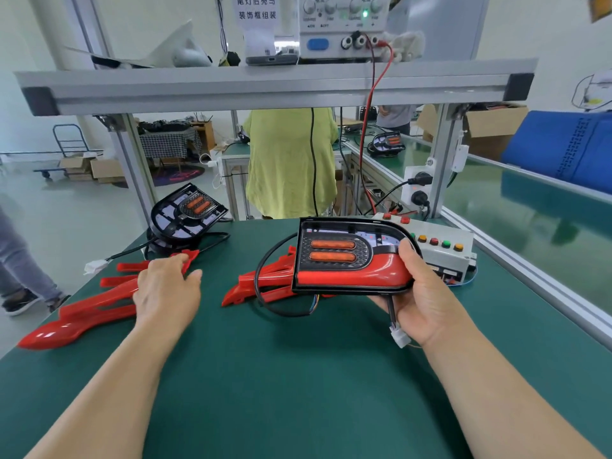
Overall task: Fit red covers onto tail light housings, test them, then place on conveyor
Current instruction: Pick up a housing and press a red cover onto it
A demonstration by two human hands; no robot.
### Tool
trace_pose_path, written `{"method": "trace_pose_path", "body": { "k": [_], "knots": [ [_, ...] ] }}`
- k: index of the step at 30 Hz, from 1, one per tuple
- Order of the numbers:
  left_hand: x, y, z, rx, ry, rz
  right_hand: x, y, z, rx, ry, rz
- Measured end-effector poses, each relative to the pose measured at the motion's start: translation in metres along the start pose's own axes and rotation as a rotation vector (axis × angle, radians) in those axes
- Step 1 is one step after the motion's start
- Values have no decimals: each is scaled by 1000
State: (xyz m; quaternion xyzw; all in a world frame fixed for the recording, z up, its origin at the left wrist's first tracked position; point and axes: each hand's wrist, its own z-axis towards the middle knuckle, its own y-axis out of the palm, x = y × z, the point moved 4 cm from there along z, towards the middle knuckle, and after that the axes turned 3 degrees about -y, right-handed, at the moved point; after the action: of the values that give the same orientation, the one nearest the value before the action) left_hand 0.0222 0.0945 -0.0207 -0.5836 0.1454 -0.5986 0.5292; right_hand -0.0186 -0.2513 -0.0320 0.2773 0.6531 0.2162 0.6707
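My right hand (420, 293) grips a black tail light housing (334, 253) by its right end and holds it above the green mat; a red cover (357, 274) sits along its lower edge. Its black cable loops down to a white plug (400, 337) by my palm. My left hand (169, 286) lies with fingers extended on a pile of loose red covers (82, 313) at the left. More red covers (258, 286) lie behind the held housing. A second housing (188, 210) stands tilted at the back left.
A grey test box with coloured buttons (443, 250) stands right of the held housing. The green conveyor (530, 220) runs along the right, carrying another housing (387, 144) far back. A power supply (341, 28) sits on the shelf above. A person in a yellow-green shirt (291, 160) stands behind the bench.
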Motion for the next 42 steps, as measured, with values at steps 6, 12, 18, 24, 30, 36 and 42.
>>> {"method": "trace_pose_path", "body": {
  "k": [6,12,18,24,30,36,42],
  "knots": [
    [-37,-7,14,6,-198,284,4,6,-1,-69,-5,-42],
    [-40,5,16,-134,-283,286,8,7,-1,-81,8,-62],
    [-17,22,8,-154,-80,224,9,6,-2,-58,22,-71],
    [-7,25,1,-144,48,44,10,8,-3,-77,37,-73],
    [-15,6,8,-6,29,164,10,7,-2,-77,43,-75],
    [-9,15,5,-21,101,219,10,8,-3,-76,43,-75],
    [-19,13,10,-16,-31,292,11,7,-2,-69,39,-72]
  ]
}}
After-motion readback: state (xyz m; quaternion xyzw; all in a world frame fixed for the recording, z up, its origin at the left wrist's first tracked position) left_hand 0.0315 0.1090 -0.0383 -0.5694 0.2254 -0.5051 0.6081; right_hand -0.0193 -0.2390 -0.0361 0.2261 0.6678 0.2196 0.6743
